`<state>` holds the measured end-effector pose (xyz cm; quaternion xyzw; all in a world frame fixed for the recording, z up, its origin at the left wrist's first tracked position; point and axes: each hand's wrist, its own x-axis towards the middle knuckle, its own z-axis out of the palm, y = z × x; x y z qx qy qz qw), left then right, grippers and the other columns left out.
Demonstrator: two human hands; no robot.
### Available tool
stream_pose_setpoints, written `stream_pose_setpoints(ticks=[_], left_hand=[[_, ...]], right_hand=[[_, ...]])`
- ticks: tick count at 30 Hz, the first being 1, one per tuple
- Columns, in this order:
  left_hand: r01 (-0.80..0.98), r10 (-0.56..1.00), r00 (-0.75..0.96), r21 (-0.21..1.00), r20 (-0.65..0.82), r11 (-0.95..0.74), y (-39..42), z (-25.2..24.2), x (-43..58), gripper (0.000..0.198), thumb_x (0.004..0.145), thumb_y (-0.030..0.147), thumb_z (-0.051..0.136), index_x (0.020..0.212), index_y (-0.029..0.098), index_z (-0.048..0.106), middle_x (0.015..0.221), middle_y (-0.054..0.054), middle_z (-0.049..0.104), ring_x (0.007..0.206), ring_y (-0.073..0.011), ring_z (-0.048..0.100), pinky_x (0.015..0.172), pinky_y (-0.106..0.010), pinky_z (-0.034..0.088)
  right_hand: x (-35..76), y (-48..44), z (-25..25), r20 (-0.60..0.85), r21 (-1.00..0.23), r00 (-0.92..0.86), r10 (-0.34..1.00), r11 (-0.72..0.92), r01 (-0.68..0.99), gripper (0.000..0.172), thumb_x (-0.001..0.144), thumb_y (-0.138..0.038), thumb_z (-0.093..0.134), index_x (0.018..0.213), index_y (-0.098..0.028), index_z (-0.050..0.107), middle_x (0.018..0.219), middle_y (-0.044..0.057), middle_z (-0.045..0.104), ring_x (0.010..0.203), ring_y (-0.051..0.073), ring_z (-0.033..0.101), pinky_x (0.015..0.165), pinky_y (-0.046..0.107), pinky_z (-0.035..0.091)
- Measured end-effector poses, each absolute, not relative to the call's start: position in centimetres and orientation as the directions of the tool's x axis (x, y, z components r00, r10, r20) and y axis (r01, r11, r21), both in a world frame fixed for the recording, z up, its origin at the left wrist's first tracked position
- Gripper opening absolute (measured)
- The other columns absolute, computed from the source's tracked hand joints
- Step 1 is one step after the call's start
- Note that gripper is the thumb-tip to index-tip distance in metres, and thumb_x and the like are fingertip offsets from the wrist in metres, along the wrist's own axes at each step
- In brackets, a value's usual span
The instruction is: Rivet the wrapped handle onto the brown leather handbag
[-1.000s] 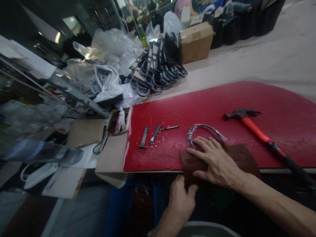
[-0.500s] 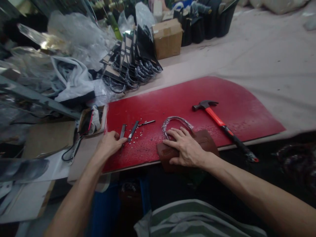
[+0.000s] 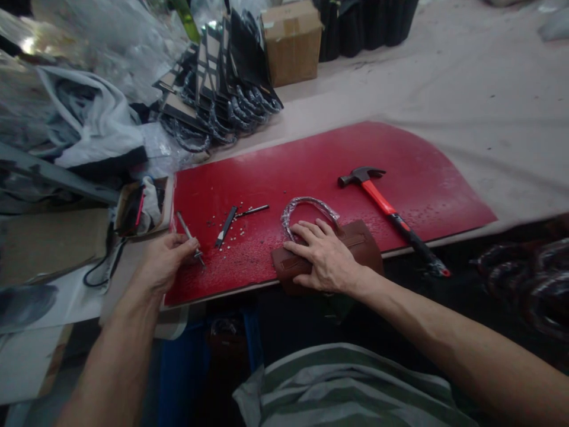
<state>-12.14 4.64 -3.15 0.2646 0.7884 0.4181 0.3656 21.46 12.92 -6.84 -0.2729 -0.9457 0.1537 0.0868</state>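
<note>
My left hand (image 3: pixel 166 261) pinches a thin silvery metal tool (image 3: pixel 184 225) at the left end of the red board (image 3: pixel 311 160). The tool's narrow tip points down near the board; whether it touches cannot be told. My right hand (image 3: pixel 326 255) lies with fingers spread over a brown leather bag part (image 3: pixel 362 237), which overhangs the board's front edge. Its curved handle (image 3: pixel 306 203), wrapped in clear plastic, arches beyond my fingers. Between the hands lie a dark flat tool with a pale end (image 3: pixel 226 226) and a dark slim rod (image 3: pixel 252 211), amid small pale bits.
A claw hammer (image 3: pixel 377 198) with an orange and black handle lies to the right, its grip past the board's edge. A small open box (image 3: pixel 169 198) stands left. Behind are stacked black pieces with wrapped handles (image 3: pixel 217 89) and a cardboard box (image 3: pixel 293 47).
My left hand has lifted the metal tool from beside the dark flat one and moved left with it. My right hand stays on the leather. The whole view has shifted slightly.
</note>
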Motion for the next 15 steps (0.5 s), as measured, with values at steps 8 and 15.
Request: stream_pose_setpoints(ticks=[8, 15], left_hand=[[0.057, 0.803, -0.593, 0.992, -0.055, 0.111, 1.8, -5.7, -4.3, 0.04, 0.073, 0.043, 0.08, 0.096, 0.013, 0.065, 0.091, -0.007, 0.074, 0.081, -0.0187, 0.071, 0.08, -0.031, 0.059], [0.419, 0.831, -0.378, 0.876, 0.408, -0.24, 1.3, -7.6, 3.1, 0.014, 0.093, 0.022, 0.064, 0.104, 0.015, 0.062, 0.106, -0.009, 0.07, 0.101, -0.0212, 0.07, 0.091, -0.038, 0.058]], right_hand=[[21.5, 12.7, -7.1, 0.104, -0.323, -0.835, 0.54, 0.812, 0.485, 0.078, 0.069, -0.049, 0.083, 0.137, -0.022, 0.058, 0.149, 0.017, 0.041, 0.137, 0.038, 0.038, 0.115, 0.059, 0.023], [21.5, 12.8, -7.1, 0.113, -0.334, -0.833, 0.542, 0.81, 0.482, 0.076, 0.068, -0.048, 0.083, 0.135, -0.023, 0.059, 0.147, 0.017, 0.042, 0.135, 0.038, 0.039, 0.115, 0.059, 0.022]])
